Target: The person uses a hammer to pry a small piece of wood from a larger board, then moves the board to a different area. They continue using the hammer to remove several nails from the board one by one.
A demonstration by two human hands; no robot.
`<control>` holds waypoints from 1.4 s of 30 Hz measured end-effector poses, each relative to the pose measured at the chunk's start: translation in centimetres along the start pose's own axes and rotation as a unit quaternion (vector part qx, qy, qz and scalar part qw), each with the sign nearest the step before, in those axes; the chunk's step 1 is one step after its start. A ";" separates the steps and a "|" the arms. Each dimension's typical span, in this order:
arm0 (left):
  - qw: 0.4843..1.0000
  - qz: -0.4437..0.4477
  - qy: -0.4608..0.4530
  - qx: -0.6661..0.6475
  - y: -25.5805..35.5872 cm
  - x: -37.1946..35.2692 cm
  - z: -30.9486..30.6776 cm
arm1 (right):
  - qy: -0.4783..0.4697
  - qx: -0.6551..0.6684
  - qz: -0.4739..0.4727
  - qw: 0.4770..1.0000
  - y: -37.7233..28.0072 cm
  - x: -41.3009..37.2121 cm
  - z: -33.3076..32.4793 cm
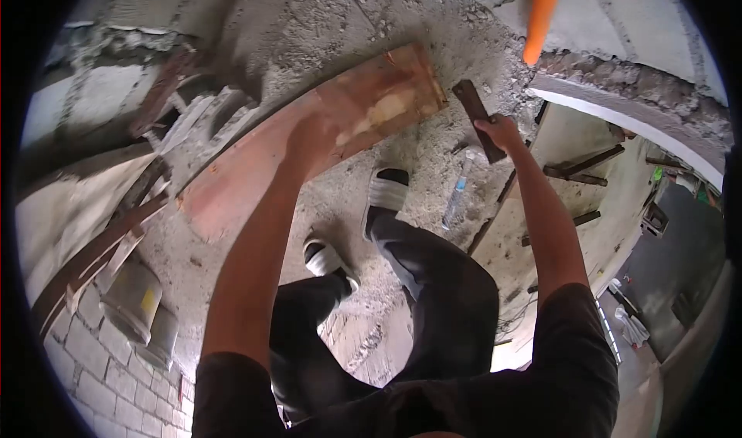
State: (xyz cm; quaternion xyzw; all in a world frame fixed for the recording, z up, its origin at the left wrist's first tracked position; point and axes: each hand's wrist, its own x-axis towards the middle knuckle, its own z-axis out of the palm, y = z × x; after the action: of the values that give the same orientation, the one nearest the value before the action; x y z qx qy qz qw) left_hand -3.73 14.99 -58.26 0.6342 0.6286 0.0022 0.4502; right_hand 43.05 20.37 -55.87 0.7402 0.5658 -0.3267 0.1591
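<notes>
A long reddish wooden board (371,90) lies at a slant across the rough, dusty ground in front of my feet. Over its middle is my left hand (313,133); its fingers blend into the board's colour and I cannot make out their shape. My right hand (504,132) is closed around a short dark piece of wood (469,104), holding it just right of the board's far end. Below that piece, a clear plastic bottle with a blue label (457,192) lies on the ground.
Rubble lines the far ground. An orange pole (541,17) comes in at top right. Wooden strips (585,166) lie on a pale panel at right. Stacked buckets (133,303) stand at lower left beside a timber beam (100,260). Block walls are on both sides.
</notes>
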 end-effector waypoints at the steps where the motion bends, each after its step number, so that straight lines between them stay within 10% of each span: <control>1: 1.000 -0.020 0.015 0.011 1.2 3.6 0.3 | 0.020 -0.001 -0.008 1.000 0.8 2.6 1.2; 7: 0.961 0.061 0.199 0.183 -3.4 15.2 8.4 | 0.108 -0.001 -0.077 0.991 1.5 11.7 3.4; 18: 0.982 0.025 0.132 0.136 -3.8 18.8 8.9 | 0.285 -0.021 -0.113 0.952 5.2 12.4 8.4; 42: 0.976 0.029 0.160 0.146 -5.0 9.1 8.0 | 0.068 -0.018 -0.268 0.961 0.8 10.3 12.2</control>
State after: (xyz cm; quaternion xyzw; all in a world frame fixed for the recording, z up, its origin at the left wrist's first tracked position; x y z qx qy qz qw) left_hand -1.24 16.74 -70.95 0.7025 0.6672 0.0250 0.2467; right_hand 41.56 20.30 -71.85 0.5789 0.7586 -0.2961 0.0408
